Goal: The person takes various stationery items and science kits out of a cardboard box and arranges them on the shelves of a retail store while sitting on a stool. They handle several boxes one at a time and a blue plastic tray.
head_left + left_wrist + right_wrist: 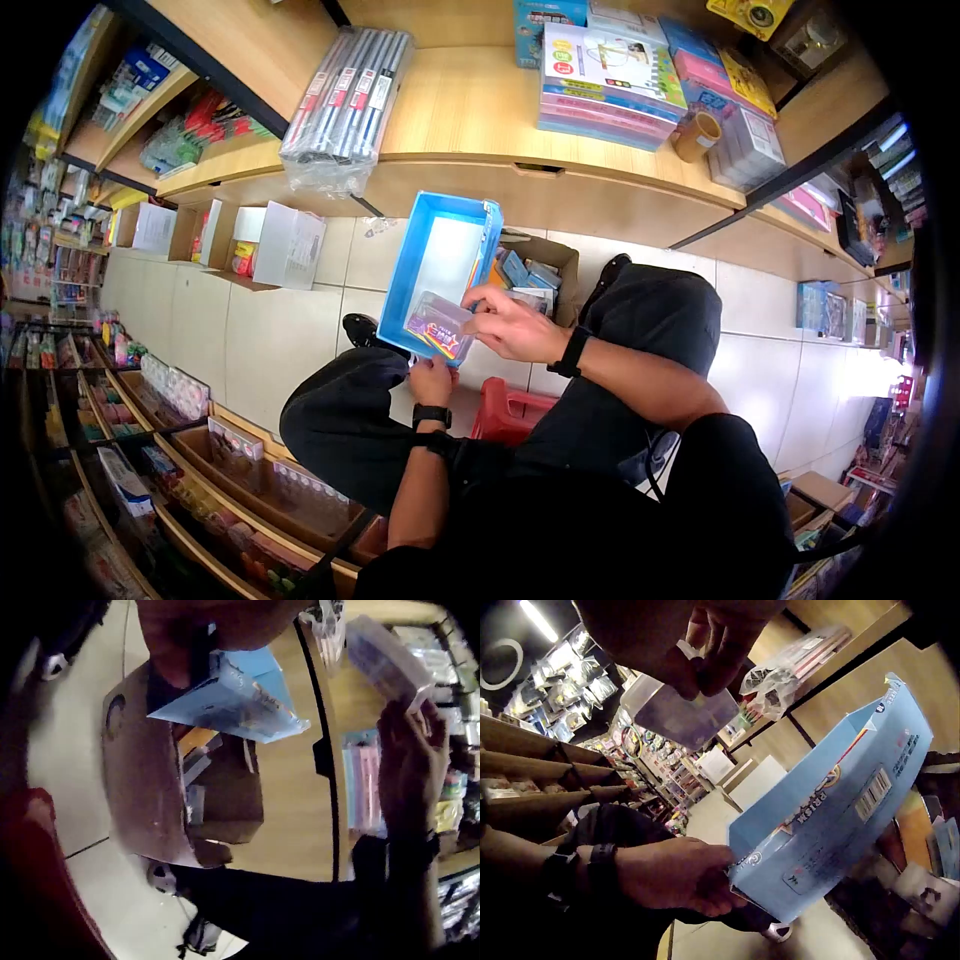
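My left hand [432, 382] grips the near end of a shallow, open blue cardboard box [402, 270], thumb and fingers at its corner. The box is tilted, its pale inside facing up; in the right wrist view its side [832, 817] shows a barcode and print. Between the fingertips of my right hand [515, 328] is a small clear plastic case [437, 325] with a purple, yellow and red label, pinched by its edge. In the head view this case overlaps the near part of the box; the left wrist view shows the case [390, 664] raised apart from it.
Below the blue box stands an open brown carton [562, 270] with small packets inside. A red stool [495, 408] is between the legs. On the shelf ahead lie bagged pens [350, 95] and stacked books [610, 90]. Open cartons [290, 248] line the floor at left.
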Tool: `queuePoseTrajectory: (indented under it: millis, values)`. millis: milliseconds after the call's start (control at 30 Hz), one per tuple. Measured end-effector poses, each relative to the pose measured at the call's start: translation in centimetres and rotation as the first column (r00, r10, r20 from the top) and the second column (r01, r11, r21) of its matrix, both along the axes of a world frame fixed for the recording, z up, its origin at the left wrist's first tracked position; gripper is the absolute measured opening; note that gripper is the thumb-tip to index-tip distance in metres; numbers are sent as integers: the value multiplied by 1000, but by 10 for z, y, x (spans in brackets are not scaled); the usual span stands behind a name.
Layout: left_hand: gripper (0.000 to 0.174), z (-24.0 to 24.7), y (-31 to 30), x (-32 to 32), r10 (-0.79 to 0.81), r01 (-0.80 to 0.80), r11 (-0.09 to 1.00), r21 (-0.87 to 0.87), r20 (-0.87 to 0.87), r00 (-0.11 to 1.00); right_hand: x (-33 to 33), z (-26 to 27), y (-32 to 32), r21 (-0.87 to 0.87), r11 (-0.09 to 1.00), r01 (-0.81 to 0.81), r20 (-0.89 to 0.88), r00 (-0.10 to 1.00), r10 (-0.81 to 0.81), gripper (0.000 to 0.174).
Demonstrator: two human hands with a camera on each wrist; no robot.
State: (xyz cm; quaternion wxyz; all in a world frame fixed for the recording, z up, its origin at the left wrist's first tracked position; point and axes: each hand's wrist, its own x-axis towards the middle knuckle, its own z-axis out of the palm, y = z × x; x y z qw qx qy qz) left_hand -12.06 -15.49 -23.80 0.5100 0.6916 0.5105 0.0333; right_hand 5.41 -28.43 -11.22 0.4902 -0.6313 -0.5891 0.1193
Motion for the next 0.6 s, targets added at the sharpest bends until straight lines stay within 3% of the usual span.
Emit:
queuePoseTrajectory:
  millis: [33, 100, 133, 267, 367, 500, 567, 600]
  values:
    - [27, -6, 0, 1, -4, 4, 1000, 2, -6, 1000, 1, 0, -1, 1, 1000, 1, 13, 1000, -1, 23]
    - [24, -17, -4, 8, 185, -158, 963, -218, 109, 977, 4, 1, -3, -9, 1000, 10, -1, 1000, -10, 23]
    - [24, 3, -8, 17, 287, -225, 900, -373, 118, 951, 6, 1, -4, -20, 1000, 21, -9, 1000, -21, 23]
    - [27, -3, -5, 21, 396, -309, 825, -473, 96, 913, 14, 4, -12, 28, 995, 99, 9, 995, -99, 24]
    - [27, -8, -7, 20, 394, -297, 827, -477, 115, 912, 15, 1, -12, 53, 993, 102, -63, 993, -98, 24]
    - [30, -17, -7, 20, 361, -272, 860, -431, 138, 922, 12, 5, -15, 41, 995, 91, 16, 996, -92, 26]
    - [31, -14, -5, 15, 374, -289, 819, -497, 80, 924, 10, 6, -14, 39, 996, 78, 18, 997, -78, 25]
    - [33, -10, -6, 15, 355, -347, 931, -110, 62, 933, 8, 8, -13, 32, 997, 75, 12, 997, -75, 25]
